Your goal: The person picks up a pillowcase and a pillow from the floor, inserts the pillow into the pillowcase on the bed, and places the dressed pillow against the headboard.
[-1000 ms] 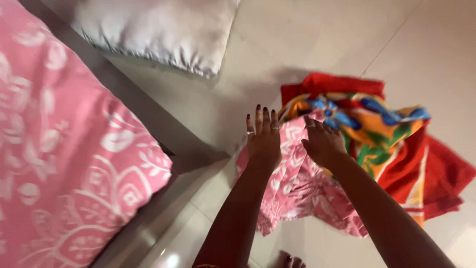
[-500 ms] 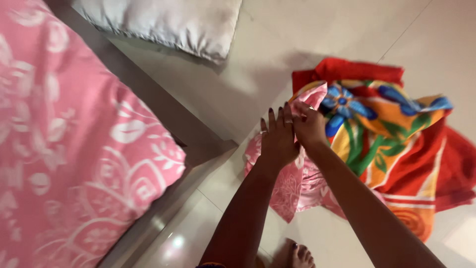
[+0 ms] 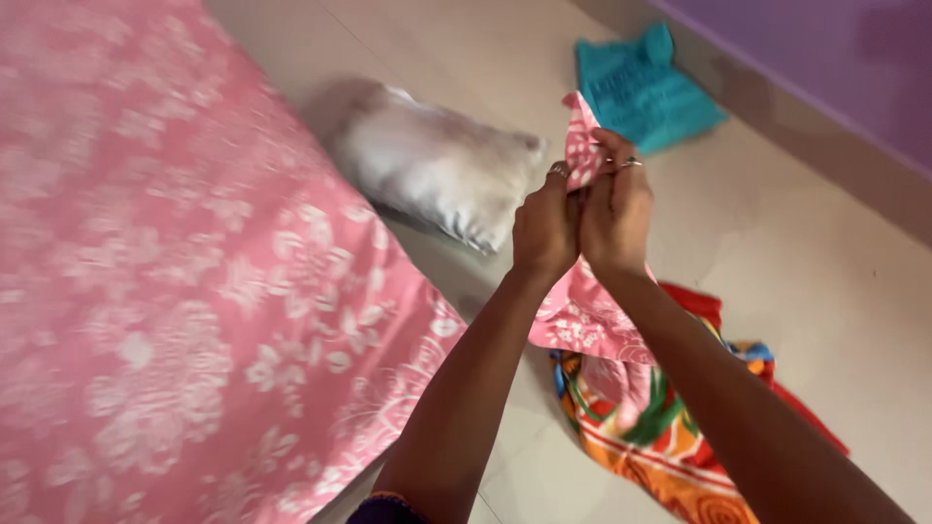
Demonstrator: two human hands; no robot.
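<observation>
Both my hands are raised in front of me, pinching the top edge of a pink floral cloth that hangs down between my forearms. My left hand grips it on the left, and my right hand grips it just beside, fingers closed, rings showing. A corner of the pink cloth sticks up above my fingers. Below the cloth, a bright red, orange and green patterned cloth lies crumpled on the floor.
A bed with a pink floral cover fills the left. A white pillow lies on the pale tiled floor beside it. A teal cloth lies near the purple wall at the top right.
My hands closed on the pink cloth and lifted it off the floor pile. The view tilted up, so the teal cloth and wall came into sight.
</observation>
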